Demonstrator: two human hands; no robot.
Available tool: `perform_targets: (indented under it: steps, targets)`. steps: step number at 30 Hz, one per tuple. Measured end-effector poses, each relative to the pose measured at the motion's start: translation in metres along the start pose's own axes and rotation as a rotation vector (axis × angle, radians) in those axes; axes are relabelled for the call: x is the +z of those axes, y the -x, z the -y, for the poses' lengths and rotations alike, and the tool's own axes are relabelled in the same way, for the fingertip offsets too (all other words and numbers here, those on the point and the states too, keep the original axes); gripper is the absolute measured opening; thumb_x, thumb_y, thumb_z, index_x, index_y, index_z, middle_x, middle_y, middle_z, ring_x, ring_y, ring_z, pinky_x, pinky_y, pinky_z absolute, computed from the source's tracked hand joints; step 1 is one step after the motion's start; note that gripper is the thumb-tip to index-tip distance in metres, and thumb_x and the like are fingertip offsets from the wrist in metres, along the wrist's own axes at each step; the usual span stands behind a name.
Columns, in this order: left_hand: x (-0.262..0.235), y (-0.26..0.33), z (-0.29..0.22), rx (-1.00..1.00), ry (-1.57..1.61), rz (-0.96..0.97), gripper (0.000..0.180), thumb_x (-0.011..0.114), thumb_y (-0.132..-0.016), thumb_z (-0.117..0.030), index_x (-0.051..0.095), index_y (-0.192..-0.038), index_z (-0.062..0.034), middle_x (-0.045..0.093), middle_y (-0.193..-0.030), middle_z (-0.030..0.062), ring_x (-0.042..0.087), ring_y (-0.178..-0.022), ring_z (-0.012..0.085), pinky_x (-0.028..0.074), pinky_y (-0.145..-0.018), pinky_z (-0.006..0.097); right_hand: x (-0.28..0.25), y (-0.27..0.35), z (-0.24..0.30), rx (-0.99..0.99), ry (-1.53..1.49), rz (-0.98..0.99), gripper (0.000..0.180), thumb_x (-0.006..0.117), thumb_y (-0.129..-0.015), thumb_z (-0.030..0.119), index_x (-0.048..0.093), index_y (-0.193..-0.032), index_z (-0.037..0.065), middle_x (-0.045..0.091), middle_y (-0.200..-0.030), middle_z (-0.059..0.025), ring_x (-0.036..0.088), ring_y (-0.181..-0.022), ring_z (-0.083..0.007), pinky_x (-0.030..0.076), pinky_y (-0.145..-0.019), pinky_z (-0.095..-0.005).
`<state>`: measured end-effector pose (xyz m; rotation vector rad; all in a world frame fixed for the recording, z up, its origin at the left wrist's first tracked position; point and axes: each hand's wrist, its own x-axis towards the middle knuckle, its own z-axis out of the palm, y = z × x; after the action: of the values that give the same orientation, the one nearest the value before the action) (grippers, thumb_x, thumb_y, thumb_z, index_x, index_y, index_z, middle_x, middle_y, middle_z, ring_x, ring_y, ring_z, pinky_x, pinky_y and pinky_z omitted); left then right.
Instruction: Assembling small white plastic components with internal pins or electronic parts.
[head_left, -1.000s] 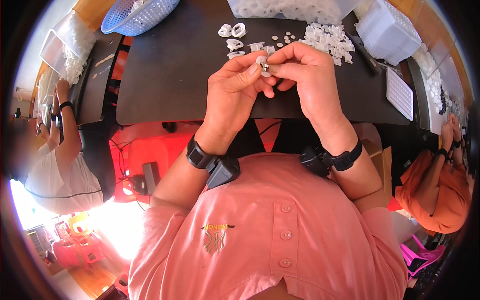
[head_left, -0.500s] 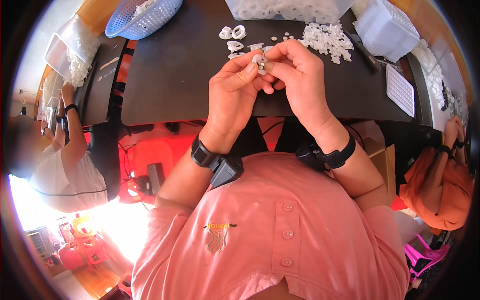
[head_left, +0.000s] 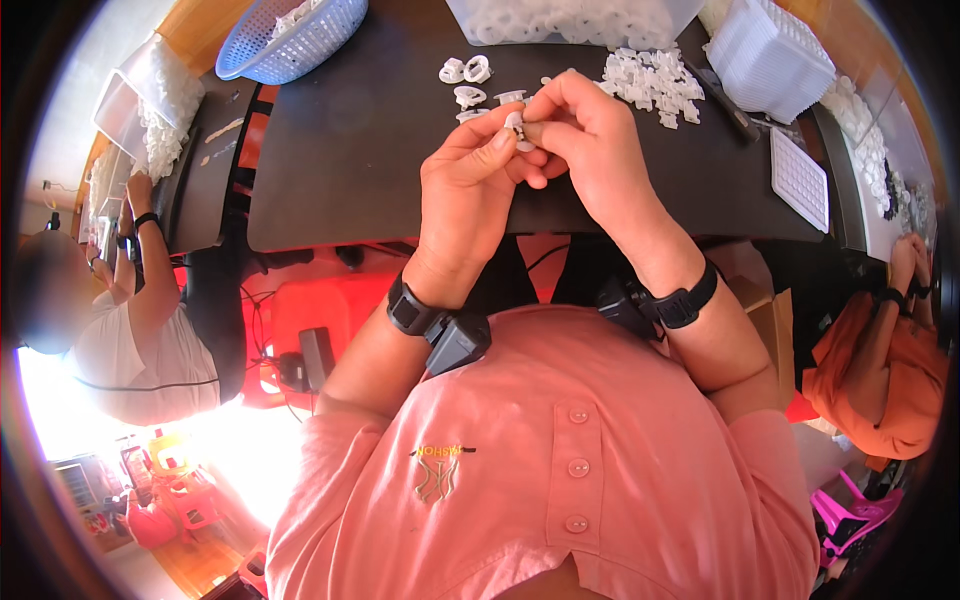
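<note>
Above the dark table, a small white plastic part [head_left: 514, 119] with a shiny metal bit is held between my two hands. My left hand [head_left: 468, 172] pinches it from the left with thumb and forefinger. The fingers of my right hand [head_left: 590, 135] are closed at its right side, thumb and forefinger meeting on it. My fingers cover much of the part, so its full shape is hidden. Just beyond my hands lie several white ring-shaped plastic pieces [head_left: 468, 96]. To their right spreads a pile of small white plastic clips [head_left: 655, 85].
A blue basket [head_left: 292, 45] stands at the far left, a clear bin [head_left: 575, 22] of white rings at the back. Stacked clear trays [head_left: 768, 60] and a white grid tray [head_left: 799, 180] are at the right. Co-workers sit at both sides, a white sleeve [head_left: 150, 340] at the left.
The part has turned slightly between my fingers, and its metal bit shows less. My right hand has shifted a little up and left. The objects on the table lie as before.
</note>
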<state>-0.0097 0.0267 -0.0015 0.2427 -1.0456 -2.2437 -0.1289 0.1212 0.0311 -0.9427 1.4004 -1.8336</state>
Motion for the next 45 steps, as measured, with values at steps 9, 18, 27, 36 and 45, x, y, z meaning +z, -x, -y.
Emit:
perform_targets:
  steps: [9, 18, 27, 36, 45]
  targets:
    - [0.004, 0.006, -0.002, -0.044, 0.076, 0.109, 0.032, 0.068, -0.094, -0.003, 0.064, -0.124, 0.0069, 0.070, -0.105, 0.0165, 0.069, -0.088, 0.0239, 0.059, -0.068, 0.034, -0.012, 0.018, 0.003, -0.361, 0.243, 0.055, 0.010, 0.067, -0.092, -0.005, 0.065, -0.099, 0.002, 0.066, -0.088, -0.0026, 0.064, -0.073, -0.0094, 0.052, -0.067, -0.0240]
    - [0.018, 0.011, 0.011, 0.037, -0.097, 0.047, 0.028, 0.070, -0.091, 0.003, 0.068, -0.119, 0.0044, 0.070, -0.094, 0.0096, 0.065, -0.073, 0.0152, 0.055, -0.062, 0.027, -0.008, 0.033, -0.013, -0.513, 0.579, -0.082, 0.011, 0.064, -0.093, -0.006, 0.057, -0.099, 0.001, 0.062, -0.091, -0.0084, 0.064, -0.076, -0.0166, 0.052, -0.065, -0.0278]
    - [0.017, 0.009, 0.013, 0.047, -0.089, 0.060, 0.029, 0.069, -0.091, 0.004, 0.067, -0.120, 0.0035, 0.070, -0.096, 0.0076, 0.065, -0.077, 0.0132, 0.055, -0.062, 0.026, -0.005, 0.034, -0.014, -0.420, 0.536, -0.146, 0.009, 0.062, -0.096, -0.005, 0.057, -0.101, 0.001, 0.061, -0.092, -0.0066, 0.061, -0.074, -0.0141, 0.051, -0.064, -0.0264]
    - [0.015, 0.008, 0.008, -0.007, -0.126, 0.093, 0.032, 0.069, -0.091, 0.005, 0.067, -0.123, 0.0036, 0.067, -0.098, 0.0077, 0.065, -0.084, 0.0141, 0.057, -0.062, 0.027, -0.018, 0.024, -0.008, -0.702, 0.767, 0.007, 0.013, 0.063, -0.093, -0.007, 0.057, -0.103, -0.001, 0.062, -0.090, -0.0109, 0.062, -0.071, -0.0195, 0.051, -0.062, -0.0279]
    - [0.017, 0.009, 0.016, 0.063, -0.156, 0.059, 0.029, 0.071, -0.091, 0.003, 0.068, -0.120, 0.0008, 0.069, -0.096, 0.0058, 0.065, -0.084, 0.0107, 0.056, -0.061, 0.025, -0.007, 0.026, -0.020, -0.747, 0.814, -0.114, 0.023, 0.064, -0.085, -0.016, 0.056, -0.103, -0.003, 0.061, -0.092, -0.0113, 0.062, -0.068, -0.0188, 0.051, -0.056, -0.0272]
